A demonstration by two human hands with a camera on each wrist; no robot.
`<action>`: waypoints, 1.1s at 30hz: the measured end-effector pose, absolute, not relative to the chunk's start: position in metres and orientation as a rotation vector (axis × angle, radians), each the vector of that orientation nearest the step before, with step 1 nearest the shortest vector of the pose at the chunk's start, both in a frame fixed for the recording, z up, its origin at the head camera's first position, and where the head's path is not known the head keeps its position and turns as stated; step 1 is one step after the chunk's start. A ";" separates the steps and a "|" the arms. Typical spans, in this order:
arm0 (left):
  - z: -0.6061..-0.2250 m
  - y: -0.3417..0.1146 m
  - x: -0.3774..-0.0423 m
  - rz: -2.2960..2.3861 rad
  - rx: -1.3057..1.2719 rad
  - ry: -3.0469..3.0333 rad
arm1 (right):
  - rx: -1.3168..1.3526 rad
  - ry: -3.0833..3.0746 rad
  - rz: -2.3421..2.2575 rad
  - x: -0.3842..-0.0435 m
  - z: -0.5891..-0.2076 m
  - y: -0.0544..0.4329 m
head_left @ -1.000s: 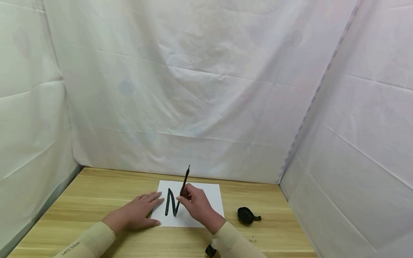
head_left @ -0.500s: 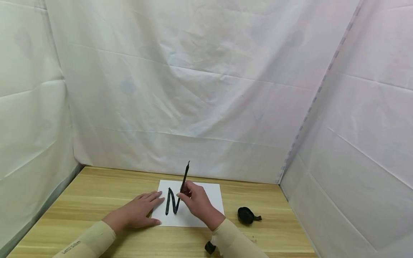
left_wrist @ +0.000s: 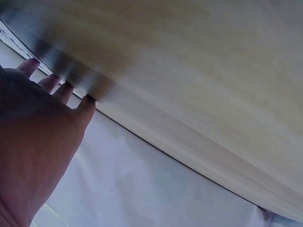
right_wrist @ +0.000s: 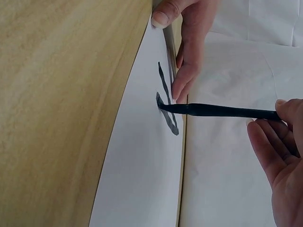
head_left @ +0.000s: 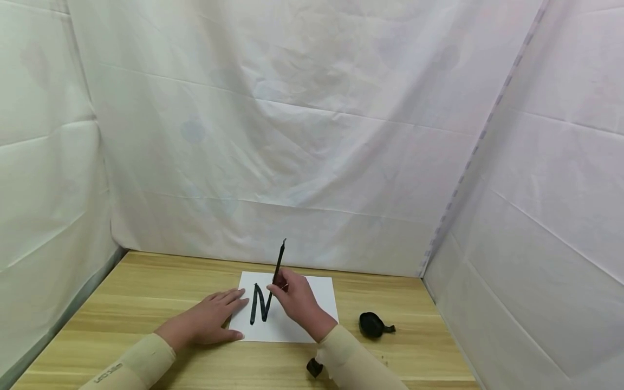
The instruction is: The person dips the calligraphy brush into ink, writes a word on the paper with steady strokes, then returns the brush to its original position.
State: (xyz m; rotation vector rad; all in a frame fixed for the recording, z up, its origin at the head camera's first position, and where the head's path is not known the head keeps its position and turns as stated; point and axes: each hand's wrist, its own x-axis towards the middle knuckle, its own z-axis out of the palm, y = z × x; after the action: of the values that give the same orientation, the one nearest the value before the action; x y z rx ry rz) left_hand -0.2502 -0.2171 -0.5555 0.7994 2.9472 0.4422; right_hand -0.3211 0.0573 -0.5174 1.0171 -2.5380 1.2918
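My right hand [head_left: 298,299] pinches a black writing brush [head_left: 279,264] between thumb and fingers, its shaft leaning up and away. The brush tip meets a sheet of white paper [head_left: 287,331] at the lower end of the slanting black stroke [head_left: 260,298]. To the left of that runs a straight upright stroke [head_left: 253,309], joined to it at the top. In the right wrist view the dark bristles [right_wrist: 166,108] overlap the wet-looking ink. My left hand [head_left: 209,320] lies flat with fingers spread, its fingertips and thumb resting on the paper's left edge.
A small black dish with a short handle [head_left: 371,325] stands on the wooden table [head_left: 419,357] to the right of the paper. Beside my right sleeve is a small dark object [head_left: 314,368]. White cloth [head_left: 273,162] hangs behind the table and along both sides.
My right hand and the brush have moved slightly away from me, up the paper. The small dark object has shifted along with the right sleeve. The left hand has stayed in place.
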 end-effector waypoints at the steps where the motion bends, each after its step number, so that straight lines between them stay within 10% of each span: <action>1: -0.556 -0.217 -0.250 0.441 0.801 2.949 | 1.011 -2.539 1.288 -0.322 -0.517 0.057; 33: -0.555 -0.217 -0.250 0.444 0.811 2.950 | 0.926 -2.554 1.228 -0.350 -0.521 0.041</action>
State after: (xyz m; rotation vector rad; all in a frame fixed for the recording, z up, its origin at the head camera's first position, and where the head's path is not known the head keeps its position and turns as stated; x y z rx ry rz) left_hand -0.2502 -0.2170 -0.5554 0.8112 2.9499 0.4443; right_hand -0.3502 0.0406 -0.5211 0.9263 -2.5541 1.2275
